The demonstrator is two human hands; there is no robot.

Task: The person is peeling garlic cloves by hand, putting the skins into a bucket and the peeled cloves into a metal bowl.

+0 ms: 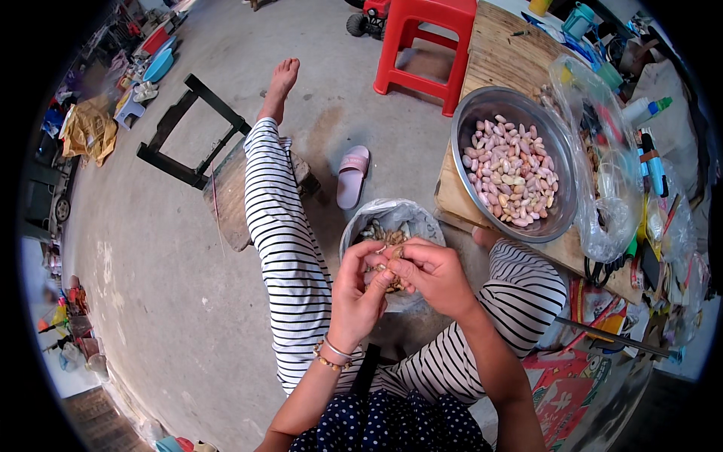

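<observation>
My left hand [358, 285] and my right hand [434, 273] meet over the bin, fingertips pinched together. Between them is a small brown peanut [398, 254], partly covered by the fingers. Below sits a bin [431, 224] lined with a whitish plastic bag, holding brown shells [387, 234]. To the right, on the wooden table, a steel bowl [468, 117] contains many pinkish shelled peanuts [514, 169].
A wooden table [486, 45] with a clear plastic bag [602, 166] and clutter lies on the right. Beyond the bin stand a red stool [429, 16] and a pink slipper [352, 178]. My leg rests across a low wooden chair [226, 200] on the left.
</observation>
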